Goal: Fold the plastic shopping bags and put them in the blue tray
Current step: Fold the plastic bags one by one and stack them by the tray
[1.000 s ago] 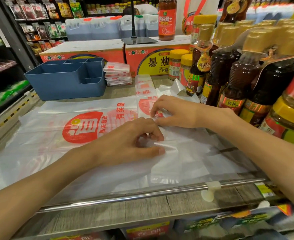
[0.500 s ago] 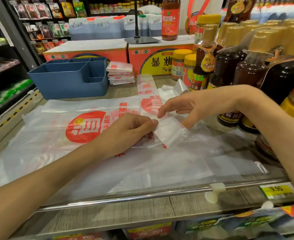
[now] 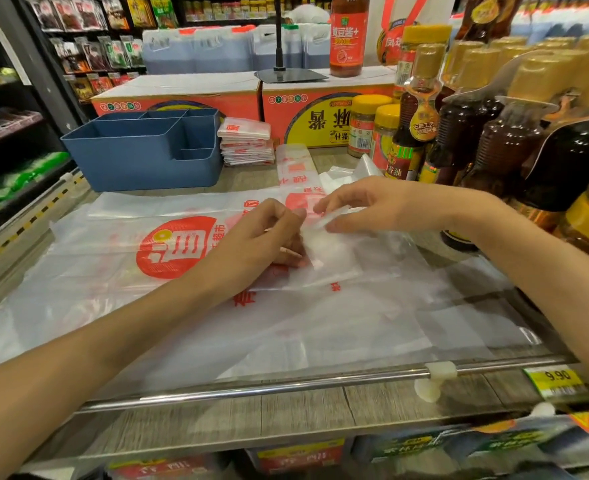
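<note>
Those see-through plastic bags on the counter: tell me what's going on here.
A person is folding a thin, clear plastic shopping bag with red print. The left hand holds the fold down while the right hand pinches the strip's free end. Unfolded bags lie spread beneath. A stack of folded bags sits beside the blue compartment tray, not yet inside.

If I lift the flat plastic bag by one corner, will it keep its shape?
Probably not. The bag looks thin and see-through, so it would likely droop. It seems very light. Its glossy film may slip from the right hand.
</note>
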